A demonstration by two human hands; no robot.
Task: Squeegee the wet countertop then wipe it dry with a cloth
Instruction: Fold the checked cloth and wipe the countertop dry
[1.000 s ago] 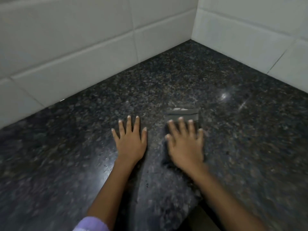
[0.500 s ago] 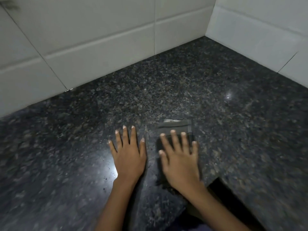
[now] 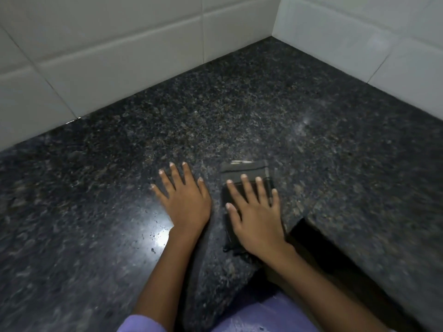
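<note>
White tiled walls (image 3: pixel 134 68) meet in a corner behind the dark speckled granite countertop (image 3: pixel 239 111), which fills most of my view and has a notch cut into its near edge. I see no squeegee anywhere, so I judge the squeegee step over and the drying step in hand.

My right hand (image 3: pixel 257 216) lies flat on a dark folded cloth (image 3: pixel 244 170), fingers straight and spread, pressing it down onto the countertop close to the near edge, just beside the notch. The cloth's far end pokes out beyond my fingertips. It is a flat press, with nothing curled round the fabric.

My left hand (image 3: pixel 185 200) rests palm-down on the bare stone just beside the cloth, fingers straight, grasping nothing; it looks like a brace.

A bright glare and a few small dark specks or droplets (image 3: pixel 153 236) sit near the left wrist; I cannot tell whether that patch is wet or only reflecting light.

Next, I think the cloth must be pushed in firm strokes towards the far corner and along both walls, keeping the palm flat so the fold does not bunch, then brought over the glare patch.
</note>
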